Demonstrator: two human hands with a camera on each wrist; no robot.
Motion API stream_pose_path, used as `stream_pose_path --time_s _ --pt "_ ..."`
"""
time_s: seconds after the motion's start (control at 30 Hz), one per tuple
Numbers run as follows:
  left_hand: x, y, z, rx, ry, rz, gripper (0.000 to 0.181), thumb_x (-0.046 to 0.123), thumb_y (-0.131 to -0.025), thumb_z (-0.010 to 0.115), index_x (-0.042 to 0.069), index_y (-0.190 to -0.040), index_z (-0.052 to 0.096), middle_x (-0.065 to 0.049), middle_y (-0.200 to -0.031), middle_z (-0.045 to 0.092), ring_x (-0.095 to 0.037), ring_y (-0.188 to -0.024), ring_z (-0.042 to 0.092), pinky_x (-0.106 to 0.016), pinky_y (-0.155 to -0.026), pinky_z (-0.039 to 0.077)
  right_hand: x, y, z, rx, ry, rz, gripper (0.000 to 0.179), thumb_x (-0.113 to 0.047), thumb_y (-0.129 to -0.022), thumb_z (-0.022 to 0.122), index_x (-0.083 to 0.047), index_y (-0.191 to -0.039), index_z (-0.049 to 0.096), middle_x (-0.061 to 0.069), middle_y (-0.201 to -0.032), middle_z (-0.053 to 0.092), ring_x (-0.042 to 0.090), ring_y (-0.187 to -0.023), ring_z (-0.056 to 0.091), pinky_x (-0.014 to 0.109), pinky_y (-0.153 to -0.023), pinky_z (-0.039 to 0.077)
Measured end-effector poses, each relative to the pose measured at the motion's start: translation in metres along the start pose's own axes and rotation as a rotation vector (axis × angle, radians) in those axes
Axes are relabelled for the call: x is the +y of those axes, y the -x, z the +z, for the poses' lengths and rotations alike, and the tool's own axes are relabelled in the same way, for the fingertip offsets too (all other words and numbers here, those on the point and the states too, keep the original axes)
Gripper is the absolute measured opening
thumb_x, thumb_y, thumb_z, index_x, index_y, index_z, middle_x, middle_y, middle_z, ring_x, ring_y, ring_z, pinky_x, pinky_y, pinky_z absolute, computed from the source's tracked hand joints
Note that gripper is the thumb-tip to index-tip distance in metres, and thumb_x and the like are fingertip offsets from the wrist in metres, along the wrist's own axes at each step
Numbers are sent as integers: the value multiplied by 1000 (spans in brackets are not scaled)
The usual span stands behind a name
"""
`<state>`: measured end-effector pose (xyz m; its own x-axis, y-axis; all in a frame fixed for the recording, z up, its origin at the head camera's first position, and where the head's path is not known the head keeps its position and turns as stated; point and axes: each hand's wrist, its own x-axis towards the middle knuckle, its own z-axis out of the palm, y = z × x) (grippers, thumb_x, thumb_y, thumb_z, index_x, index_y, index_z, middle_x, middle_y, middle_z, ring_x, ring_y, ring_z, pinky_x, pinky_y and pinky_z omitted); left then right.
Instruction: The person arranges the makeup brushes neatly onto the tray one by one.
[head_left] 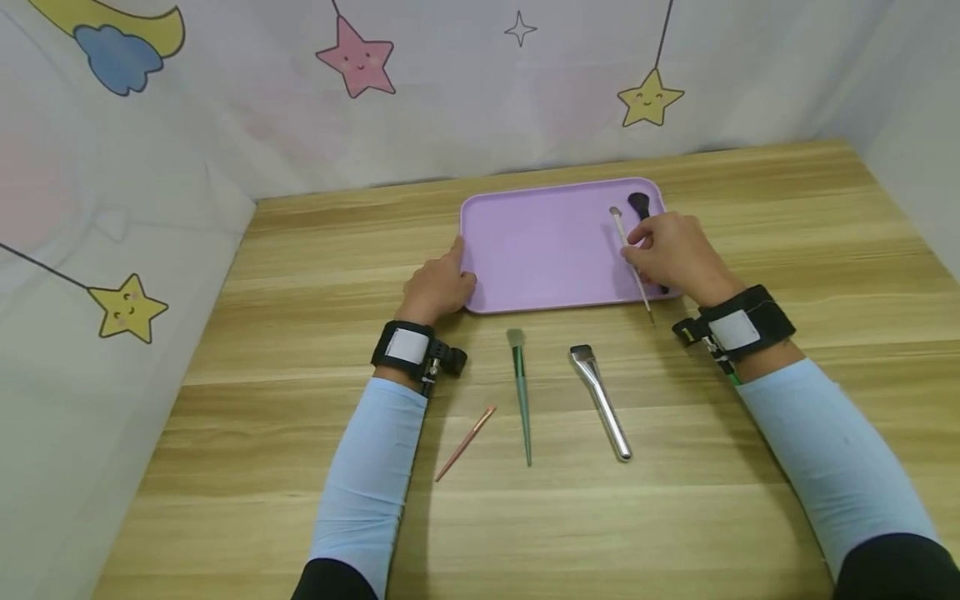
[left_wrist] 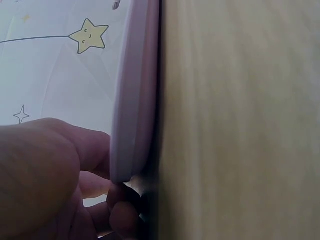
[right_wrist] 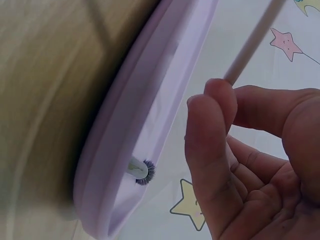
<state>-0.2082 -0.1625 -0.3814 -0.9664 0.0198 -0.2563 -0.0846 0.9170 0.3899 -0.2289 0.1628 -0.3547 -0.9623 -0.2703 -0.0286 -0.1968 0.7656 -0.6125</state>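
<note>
Between the thumb and fingertips of my right hand (head_left: 681, 254) is a slim white makeup brush (head_left: 632, 265) with a small brownish head, held slanted over the right end of the lilac tray (head_left: 540, 242). Its handle (right_wrist: 252, 42) rises out of the pinch in the right wrist view. Beneath that hand, a black makeup brush (head_left: 639, 202) lies in the tray, its middle hidden by the fingers. My left hand (head_left: 437, 287) grips the tray's near left corner. In the left wrist view, fingers curl around the tray's rim (left_wrist: 131, 110).
On the wooden table (head_left: 300, 467) in front of the tray lie a small rose-gold brush (head_left: 467, 443), a green brush (head_left: 521, 392) and a wide silver brush (head_left: 604, 404). A white curtain (head_left: 465, 108) with printed stars hangs behind the table.
</note>
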Motion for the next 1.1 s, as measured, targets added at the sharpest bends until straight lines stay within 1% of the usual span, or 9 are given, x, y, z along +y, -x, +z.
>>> stream_pose_path --time_s 0.37,0.63,0.77,0.87,1.0,1.1 --pt "-1 1 -1 1 11 -5 72 28 -99 43 14 -164 15 -17 -151 46 -33 -99 56 -43 -73 44 4 -11 3 -30 21 3 29 -13 -95 66 12 -110 69 15 -76 70 19 -57 63 31 -48 47" --pt "0 2 -1 1 11 -10 71 28 -99 43 15 -164 15 -17 -147 50 -32 -91 57 -40 -67 42 9 -20 7 -46 40 28 29 -13 -94 67 12 -108 70 10 -66 67 19 -56 61 30 -48 46" --pt "1 3 0 1 2 -17 71 28 -99 42 16 -164 15 -17 -146 51 -33 -91 58 -41 -68 42 11 -23 9 -51 30 25 28 -13 -93 68 12 -107 69 8 -62 66 17 -53 60 29 -49 45" --pt "1 3 1 1 -7 -14 71 29 -99 42 16 -164 14 -18 -145 52 -33 -92 57 -42 -70 43 11 -25 10 -57 17 37 29 -13 -93 68 12 -107 69 8 -62 66 16 -52 60 29 -49 45" --pt "0 1 3 2 -9 -11 71 30 -99 42 16 -164 14 -18 -146 51 -33 -95 58 -44 -73 45 9 -26 9 -66 16 57 33 -17 -95 68 12 -111 67 9 -63 66 17 -54 62 29 -50 45" --pt "0 1 1 11 -14 -15 71 30 -100 42 17 -164 15 -17 -146 52 -33 -95 58 -44 -73 46 6 -26 7 -96 37 73 39 -20 -95 67 11 -119 65 10 -66 66 19 -56 61 30 -52 45"
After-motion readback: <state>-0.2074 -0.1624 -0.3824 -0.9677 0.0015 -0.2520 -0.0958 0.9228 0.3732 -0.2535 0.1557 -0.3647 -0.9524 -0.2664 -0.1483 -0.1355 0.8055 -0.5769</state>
